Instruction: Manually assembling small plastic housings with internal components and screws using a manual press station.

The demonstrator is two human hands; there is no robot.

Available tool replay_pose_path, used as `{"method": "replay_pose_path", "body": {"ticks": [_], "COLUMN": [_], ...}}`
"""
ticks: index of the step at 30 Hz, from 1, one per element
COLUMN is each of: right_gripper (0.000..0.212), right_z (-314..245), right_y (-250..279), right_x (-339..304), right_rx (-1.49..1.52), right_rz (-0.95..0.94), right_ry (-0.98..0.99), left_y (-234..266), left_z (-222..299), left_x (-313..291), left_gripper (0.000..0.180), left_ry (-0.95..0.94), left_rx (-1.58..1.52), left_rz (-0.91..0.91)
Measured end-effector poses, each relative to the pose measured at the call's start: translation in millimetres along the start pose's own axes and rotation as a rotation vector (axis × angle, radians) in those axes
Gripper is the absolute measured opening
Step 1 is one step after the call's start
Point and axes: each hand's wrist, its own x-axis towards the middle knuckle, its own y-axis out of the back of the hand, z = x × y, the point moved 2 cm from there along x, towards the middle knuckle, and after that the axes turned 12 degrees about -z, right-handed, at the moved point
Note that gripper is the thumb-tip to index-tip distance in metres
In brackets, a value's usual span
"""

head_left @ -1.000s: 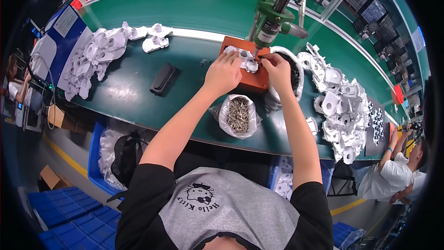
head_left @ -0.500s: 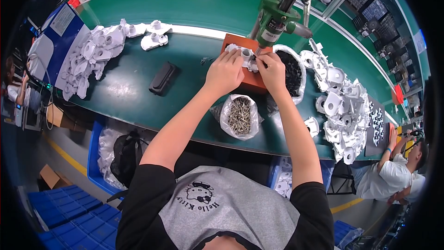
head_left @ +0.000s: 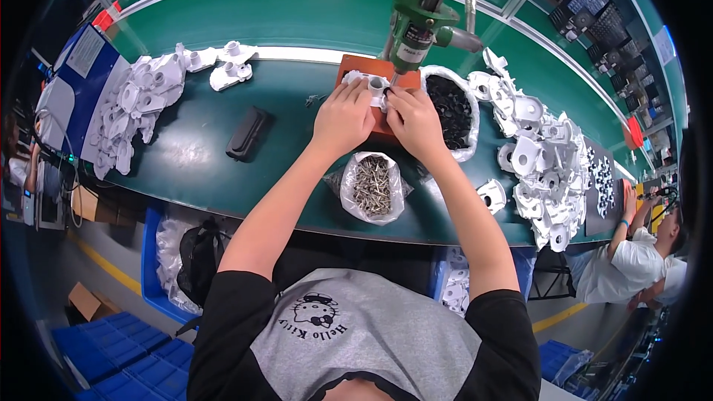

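Observation:
A white molded plastic part (head_left: 377,85) with a round collar sits on an orange-brown block (head_left: 352,64) under the tip of a green bench press (head_left: 413,33). My left hand (head_left: 344,120) grips the part from its left side, fingers bent over it. From the right, my right hand (head_left: 414,123) has its thumb and fingers closed together at the part's edge, just beneath the press tip. Whatever lies between those fingertips is hidden. Nearer to me stands a bag of metal screws (head_left: 373,187); right of the block is a white bag of small black pieces (head_left: 448,110).
White parts are heaped left (head_left: 141,96) and right (head_left: 551,163) on the green bench (head_left: 297,171). A black case (head_left: 248,134) lies left of my arm. A blue machine (head_left: 93,67) stands far left. On the far right, a person (head_left: 620,263) works at the bench.
The whole view has shifted, so the bench scene sits further left. Both hands stay at the white part; the right fingertips have moved slightly nearer to me from the press tip.

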Motion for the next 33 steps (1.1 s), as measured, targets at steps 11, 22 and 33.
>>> {"method": "replay_pose_path", "body": {"ticks": [11,22,33], "right_gripper": [0.032,0.014,0.011], "right_z": [-1.1,97.3,-48.7], "right_y": [5.2,40.9,34.0], "right_x": [-12.2,-55.5,-50.3], "right_rx": [0.027,0.116,0.336], "right_rz": [-0.101,-0.005,-0.423], "right_ry": [-0.035,-0.567,-0.022], "left_y": [3.8,2.0,1.5], "left_z": [2.4,2.7,1.3], "left_x": [0.4,1.7,0.1], "left_gripper": [0.026,0.024,0.024], "left_ry": [0.026,0.025,0.014], "left_rx": [-0.019,-0.021,-0.004], "left_rz": [-0.019,-0.008,0.024]}}
